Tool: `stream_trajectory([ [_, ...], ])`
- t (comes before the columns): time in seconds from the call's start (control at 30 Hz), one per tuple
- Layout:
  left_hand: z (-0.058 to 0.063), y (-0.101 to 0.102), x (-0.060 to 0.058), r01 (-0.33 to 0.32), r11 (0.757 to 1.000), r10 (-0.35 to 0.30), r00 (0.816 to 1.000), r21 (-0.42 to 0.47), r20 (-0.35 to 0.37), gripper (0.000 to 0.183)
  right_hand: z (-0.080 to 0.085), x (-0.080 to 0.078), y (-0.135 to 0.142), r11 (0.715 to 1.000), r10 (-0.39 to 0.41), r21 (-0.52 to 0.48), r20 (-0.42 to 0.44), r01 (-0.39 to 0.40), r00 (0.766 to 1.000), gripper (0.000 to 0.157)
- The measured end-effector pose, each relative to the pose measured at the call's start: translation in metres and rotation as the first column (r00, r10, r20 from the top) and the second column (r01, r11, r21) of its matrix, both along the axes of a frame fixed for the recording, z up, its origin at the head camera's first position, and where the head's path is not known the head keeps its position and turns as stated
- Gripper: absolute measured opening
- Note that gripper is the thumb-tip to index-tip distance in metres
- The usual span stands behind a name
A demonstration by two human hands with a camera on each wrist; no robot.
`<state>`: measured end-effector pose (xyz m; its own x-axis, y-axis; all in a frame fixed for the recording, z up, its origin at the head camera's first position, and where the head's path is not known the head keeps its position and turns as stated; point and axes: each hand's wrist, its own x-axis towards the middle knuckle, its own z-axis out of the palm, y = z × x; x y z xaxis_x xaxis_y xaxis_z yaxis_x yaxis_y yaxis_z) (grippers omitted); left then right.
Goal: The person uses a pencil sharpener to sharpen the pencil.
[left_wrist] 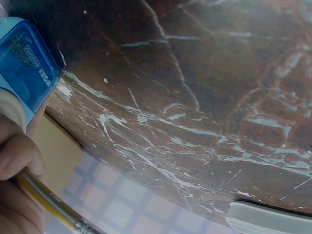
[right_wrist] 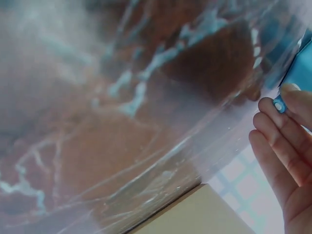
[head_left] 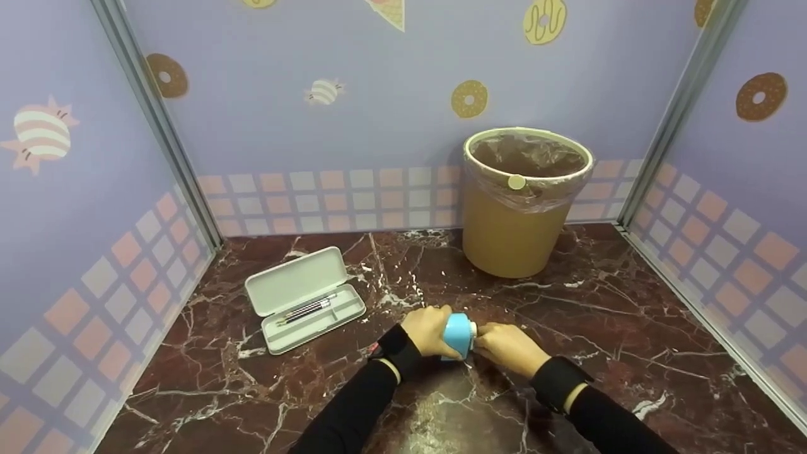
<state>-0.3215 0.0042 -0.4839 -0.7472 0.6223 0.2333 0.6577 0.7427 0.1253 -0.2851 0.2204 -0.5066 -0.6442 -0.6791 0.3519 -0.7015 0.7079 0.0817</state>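
Head view: blue sharpener (head_left: 458, 335) is between the two hands, right of centre, near side of the desk (head_left: 208, 391); can't tell if its base touches the top. Left hand (head_left: 429, 331) is clamped on the sharpener, fingers wrapped over its left side. Left wrist cam: a pencil (left_wrist: 48, 200) with gold and grey stripes runs out from the same hand, metal band at the far end; its tip is hidden. Right hand (head_left: 512, 348) is on the sharpener's right side; its wrist cam has thumb and index pinching a small blue knob (right_wrist: 279, 105), other fingers extended.

Left of the hands: pale pencil case (head_left: 296, 282), lid open, striped pencils (head_left: 309, 309) in the long slot. Behind, to the right: tan trash can (head_left: 514, 233), clear liner (head_left: 536, 198) over the rim, standing near the patterned purple wall (head_left: 378, 139).
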Motion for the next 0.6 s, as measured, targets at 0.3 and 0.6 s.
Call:
stream_trajectory([
  [0.3, -0.003, -0.003, -0.001, -0.019, 1.0, 0.019, 1.0, -0.001, 0.003, 0.067, 0.009, 0.016, 0.0, 0.998, 0.044, 0.044, -0.044, -0.042, 0.998, 0.005],
  [0.6, 0.002, -0.001, 0.002, -0.037, 0.999, 0.038, 0.999, -0.028, 0.03, 0.067, 0.022, 0.027, 0.004, 0.997, 0.071, 0.013, -0.033, -0.07, 0.997, 0.011],
])
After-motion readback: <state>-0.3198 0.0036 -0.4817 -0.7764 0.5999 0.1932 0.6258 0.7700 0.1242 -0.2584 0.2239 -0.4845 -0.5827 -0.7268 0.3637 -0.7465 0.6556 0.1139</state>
